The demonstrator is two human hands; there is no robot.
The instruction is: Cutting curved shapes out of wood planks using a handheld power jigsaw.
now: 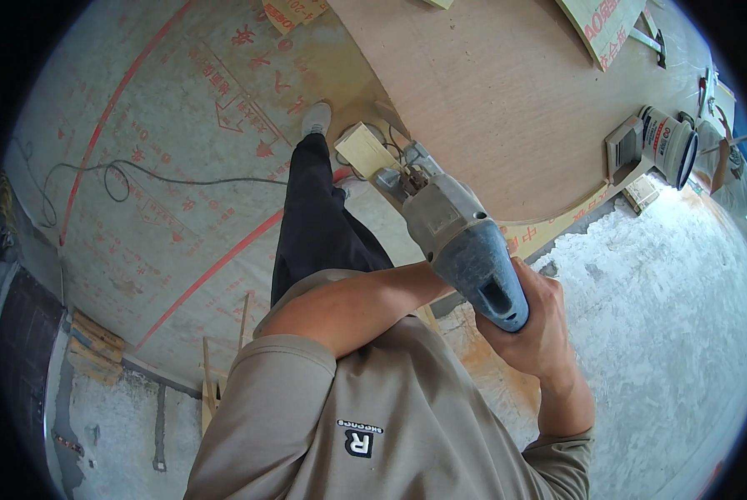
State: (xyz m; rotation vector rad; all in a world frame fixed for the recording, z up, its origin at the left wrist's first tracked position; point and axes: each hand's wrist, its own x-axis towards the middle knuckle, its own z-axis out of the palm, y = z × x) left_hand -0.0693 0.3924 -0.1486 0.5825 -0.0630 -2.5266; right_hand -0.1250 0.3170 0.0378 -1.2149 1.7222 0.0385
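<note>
The grey power tool [461,242] was gripped at its blue rear handle by the right hand [532,321], fingers wrapped closed around it. Its nose pointed at a small wood block [365,150] beside the curved plywood sheet [507,92]. The left hand was hidden behind the tool; its forearm [348,304] crossed the chest, and its grip could not be determined

The right hand [533,325] grips the blue rear handle of a grey power tool [457,237], fingers wrapped around it, its nose pointing at a small wood block [363,150] by the curved edge of a plywood sheet [507,100]. The left hand is hidden behind the tool; only its forearm [348,304] shows. A black cable [140,175] trails across the floor
</note>
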